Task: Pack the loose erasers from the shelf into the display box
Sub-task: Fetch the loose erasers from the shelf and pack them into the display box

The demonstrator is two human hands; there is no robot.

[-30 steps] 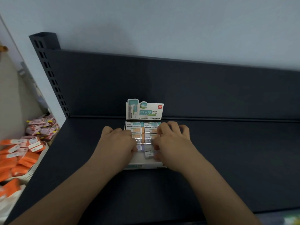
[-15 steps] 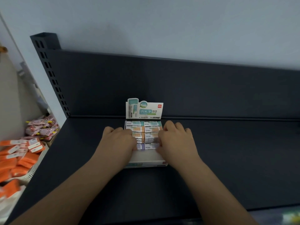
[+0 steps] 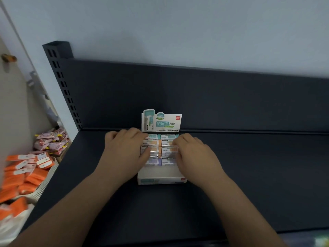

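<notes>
Dark grey shop shelf (image 3: 249, 175), centre: a white display box (image 3: 160, 177) stands near the back panel, with erasers (image 3: 167, 150) packed in two columns inside. Its header card (image 3: 165, 123) reads "deli", "纳米净" and "VP195". Left hand (image 3: 124, 152) and right hand (image 3: 194, 157) lie over the columns, fingers bent on the wrappers; whether they grip anything cannot be told. Orange packets (image 3: 26, 177) fill a white basket (image 3: 44, 186) at far left.

Wall (image 3: 178, 29): pale blue-grey and plain, at 12 o'clock.
Shelf (image 3: 249, 175): dark grey and flat, from the middle out to 3 o'clock.
Back panel (image 3: 213, 97): dark, standing up behind the shelf.
Post (image 3: 60, 82): dark, with rows of small slots, at 10 o'clock.
Orange packets (image 3: 26, 179): piled in a white basket (image 3: 44, 186) at 8 o'clock.
Pink packets (image 3: 51, 141): a heap at 9 o'clock.
Light: dim and soft.
</notes>
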